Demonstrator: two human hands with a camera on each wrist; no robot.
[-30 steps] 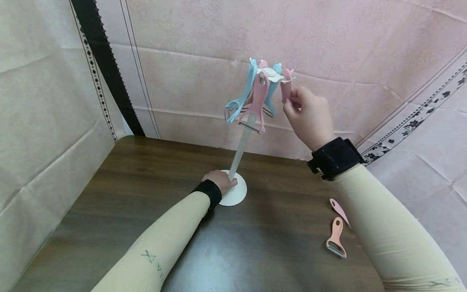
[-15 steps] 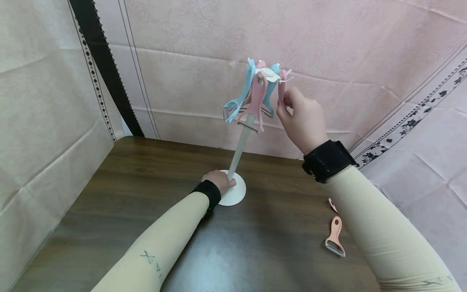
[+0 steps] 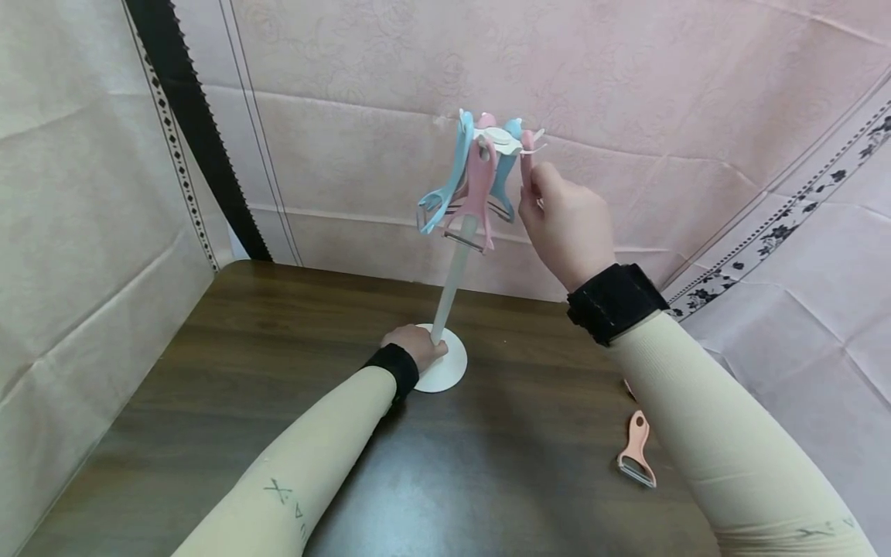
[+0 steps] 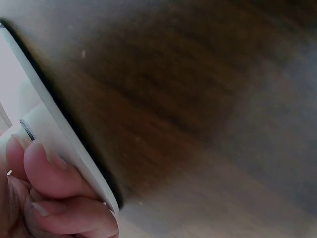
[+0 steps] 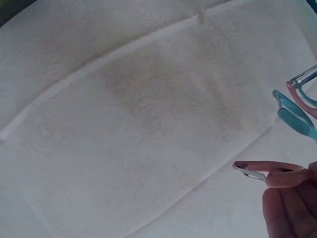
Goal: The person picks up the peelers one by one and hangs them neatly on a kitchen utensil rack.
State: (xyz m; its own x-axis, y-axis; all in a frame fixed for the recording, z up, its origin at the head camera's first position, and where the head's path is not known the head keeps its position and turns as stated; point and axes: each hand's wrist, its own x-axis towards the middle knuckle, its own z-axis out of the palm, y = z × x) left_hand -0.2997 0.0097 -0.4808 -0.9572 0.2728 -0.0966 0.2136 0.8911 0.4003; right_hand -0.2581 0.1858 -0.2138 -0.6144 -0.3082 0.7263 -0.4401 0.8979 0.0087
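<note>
A white stand with a round base point(image 3: 450, 373) and a pale pole point(image 3: 454, 290) rises from the table. Low on the pole, my left hand point(image 3: 412, 344) grips it just over the base; curled fingers point(image 4: 59, 173) show in the left wrist view. Around the hooked top hang Y-shaped peelers, among them a pink peeler point(image 3: 479, 182) in front and blue peelers point(image 3: 452, 182) beside it. My right hand point(image 3: 572, 228) pinches another pink peeler point(image 3: 527, 155) by its lower part, its handle end at a right-side hook. Its blade end point(image 5: 252, 173) sticks out past my fingers.
A peach peeler point(image 3: 636, 449) lies on the brown wooden table point(image 3: 278, 363) at the right. Beside it, a pink piece point(image 3: 629, 388) is mostly hidden behind my right forearm. Patterned pale cloth point(image 3: 362, 155) hangs close behind the table.
My right hand and the pink peeler have moved left, and the stand's top has leaned or shifted slightly left with them. My left hand stays at the pole's foot.
</note>
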